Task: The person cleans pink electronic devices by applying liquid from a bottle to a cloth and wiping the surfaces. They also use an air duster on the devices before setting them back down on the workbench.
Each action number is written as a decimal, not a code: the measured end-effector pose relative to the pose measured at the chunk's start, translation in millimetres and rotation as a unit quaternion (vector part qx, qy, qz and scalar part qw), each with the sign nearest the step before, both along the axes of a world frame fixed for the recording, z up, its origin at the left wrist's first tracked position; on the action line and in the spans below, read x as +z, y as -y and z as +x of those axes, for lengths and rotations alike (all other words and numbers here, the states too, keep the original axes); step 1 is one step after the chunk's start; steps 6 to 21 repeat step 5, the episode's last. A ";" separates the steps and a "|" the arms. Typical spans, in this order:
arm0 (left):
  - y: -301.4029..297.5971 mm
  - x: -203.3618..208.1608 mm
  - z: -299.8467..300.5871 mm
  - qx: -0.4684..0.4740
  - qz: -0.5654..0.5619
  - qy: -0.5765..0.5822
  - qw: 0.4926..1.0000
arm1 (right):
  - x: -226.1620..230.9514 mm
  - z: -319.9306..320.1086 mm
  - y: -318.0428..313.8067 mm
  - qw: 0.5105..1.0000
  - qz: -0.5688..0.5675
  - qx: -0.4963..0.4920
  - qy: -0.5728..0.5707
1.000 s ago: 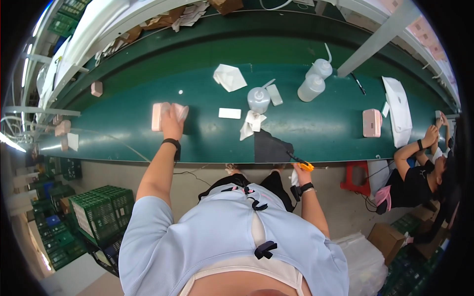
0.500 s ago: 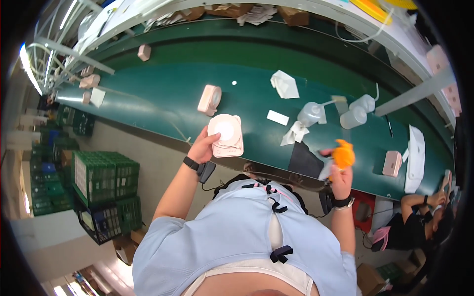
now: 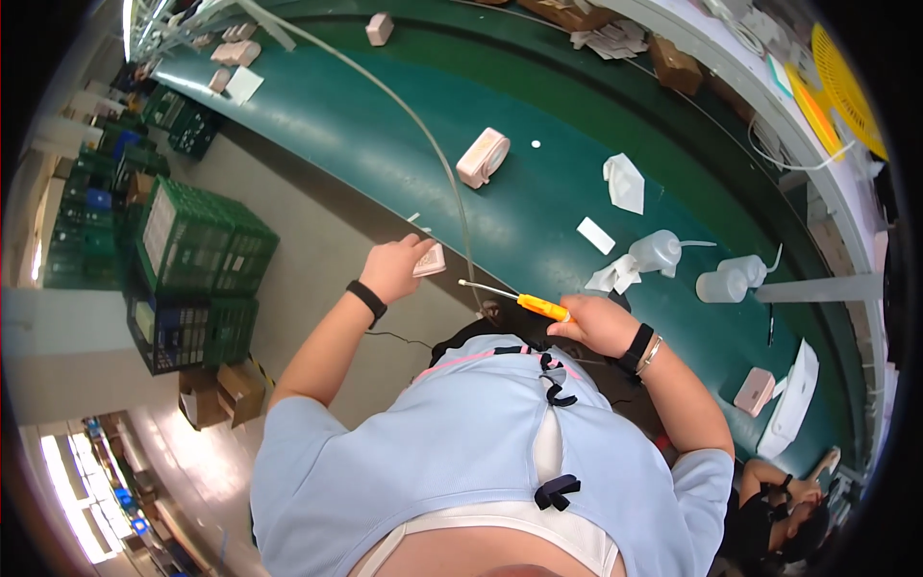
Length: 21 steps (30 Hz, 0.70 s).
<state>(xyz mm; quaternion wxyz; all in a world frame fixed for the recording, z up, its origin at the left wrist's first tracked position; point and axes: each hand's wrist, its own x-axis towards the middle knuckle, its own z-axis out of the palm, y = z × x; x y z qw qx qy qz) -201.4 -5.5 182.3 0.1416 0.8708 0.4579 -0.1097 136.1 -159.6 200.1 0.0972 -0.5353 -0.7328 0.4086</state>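
My left hand [image 3: 392, 269] is closed on a small pale pink device [image 3: 430, 261], held just off the bench's near edge. Much of the device is hidden by my fingers. My right hand [image 3: 601, 325] is wrapped round a yellow-orange air blow gun [image 3: 543, 307]. Its thin metal nozzle points left toward the device, with a gap between them. A grey hose [image 3: 423, 128] arcs down from the upper left, passing near the nozzle tip; where it ends I cannot make out. Another pink device with a round face [image 3: 484, 158] stands on the green bench [image 3: 385, 159] beyond my hands.
On the bench to the right are squeeze bottles [image 3: 658, 252], crumpled tissue [image 3: 615, 276], a white card [image 3: 596, 236], a folded cloth [image 3: 625, 184] and a pink box-shaped part [image 3: 755, 391]. Green crates [image 3: 202, 236] stand at left. Another person [image 3: 784, 510] works at far right.
My right hand has swung left with the blow gun, bringing its nozzle near the held device. My left hand has tilted the device and moved it off the bench edge. The hose has lifted.
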 end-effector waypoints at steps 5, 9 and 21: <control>-19.8 11.8 -24.7 -0.134 -0.111 -0.032 0.984 | 2.7 6.7 -28.1 0.999 -0.037 0.030 0.005; -19.8 11.8 -24.7 -0.134 -0.111 -0.032 0.984 | 2.7 6.7 -28.1 0.999 -0.037 0.030 0.005; -19.8 11.8 -24.7 -0.134 -0.111 -0.032 0.984 | 2.7 6.7 -28.1 0.999 -0.037 0.030 0.005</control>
